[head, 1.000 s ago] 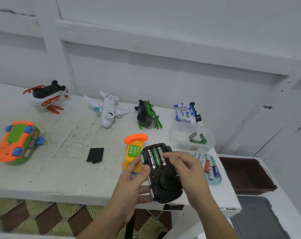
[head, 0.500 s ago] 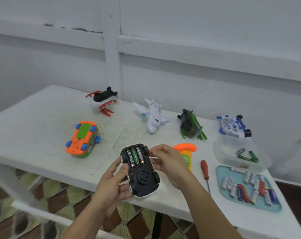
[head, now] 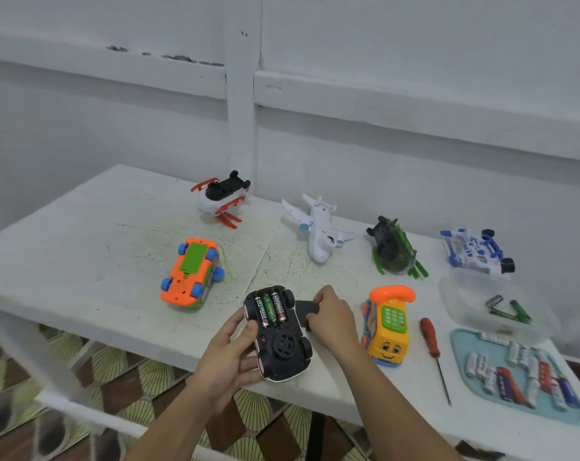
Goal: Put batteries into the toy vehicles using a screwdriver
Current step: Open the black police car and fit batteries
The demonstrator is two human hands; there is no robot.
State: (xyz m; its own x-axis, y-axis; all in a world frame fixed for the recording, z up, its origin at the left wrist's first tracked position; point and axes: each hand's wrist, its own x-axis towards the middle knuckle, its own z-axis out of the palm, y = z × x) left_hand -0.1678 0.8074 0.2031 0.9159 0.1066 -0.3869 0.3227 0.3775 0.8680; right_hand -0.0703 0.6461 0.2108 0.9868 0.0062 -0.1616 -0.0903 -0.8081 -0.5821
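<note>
My left hand (head: 228,354) grips a black toy car (head: 282,341) held upside down over the table's front edge. Its open battery bay holds three batteries (head: 271,309). Just right of the car, my right hand (head: 335,319) pinches the flat black battery cover (head: 304,312). A red-handled screwdriver (head: 431,344) lies on the table to the right, untouched. Loose batteries (head: 521,377) lie on a light blue tray (head: 465,341) at the right front.
On the white table (head: 82,261) stand an orange car (head: 192,272), a white and red toy (head: 220,197), a white plane (head: 318,227), a green toy (head: 393,247), a blue and white toy (head: 475,251) and a yellow phone toy (head: 386,327). A clear tub (head: 455,294) holds a few batteries.
The view swung left and the table shifted right in frame. My right hand left the car's battery bay and now pinches the black cover beside the car.
</note>
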